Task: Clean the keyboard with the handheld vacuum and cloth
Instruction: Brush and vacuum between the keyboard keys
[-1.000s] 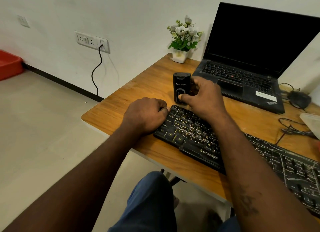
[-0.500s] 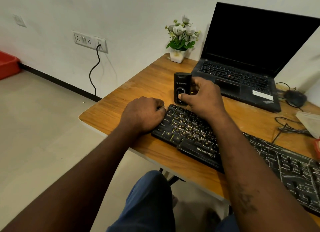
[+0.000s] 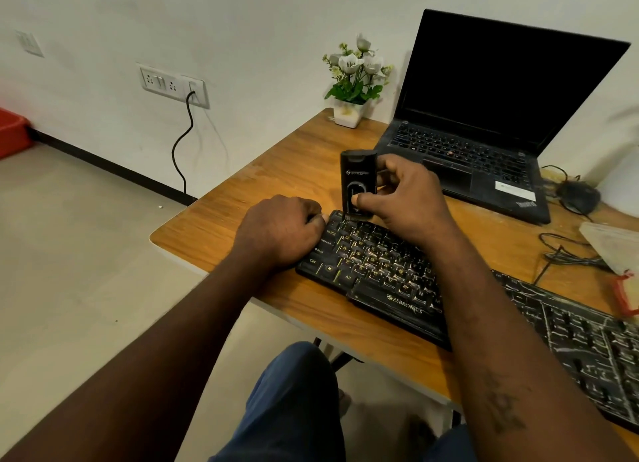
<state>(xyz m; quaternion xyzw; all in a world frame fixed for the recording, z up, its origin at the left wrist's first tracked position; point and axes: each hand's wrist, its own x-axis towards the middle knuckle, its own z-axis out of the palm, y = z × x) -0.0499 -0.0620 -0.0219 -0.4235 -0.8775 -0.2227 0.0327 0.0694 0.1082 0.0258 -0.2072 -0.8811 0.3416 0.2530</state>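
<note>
A black keyboard (image 3: 380,268) with dusty, pale-marked keys lies across the wooden table (image 3: 276,171). My right hand (image 3: 404,199) grips a small black handheld vacuum (image 3: 358,181), held upright with its lower end at the keyboard's far left corner; my thumb lies on its front button. My left hand (image 3: 280,230) is curled into a fist at the keyboard's left end, knuckles against the edge; what the fingers do underneath is hidden. A pale cloth (image 3: 615,247) lies at the right edge of the table.
An open black laptop (image 3: 484,133) stands behind the keyboard. A small pot of white flowers (image 3: 352,81) sits at the back left corner. A mouse (image 3: 577,195) and loose cables (image 3: 567,254) lie at the right. A wall socket (image 3: 173,85) has a cord plugged in.
The view has shifted slightly. The vacuum in my right hand sits a little higher and closer to the keyboard's top left corner. My left hand stays at the keyboard's left end.
</note>
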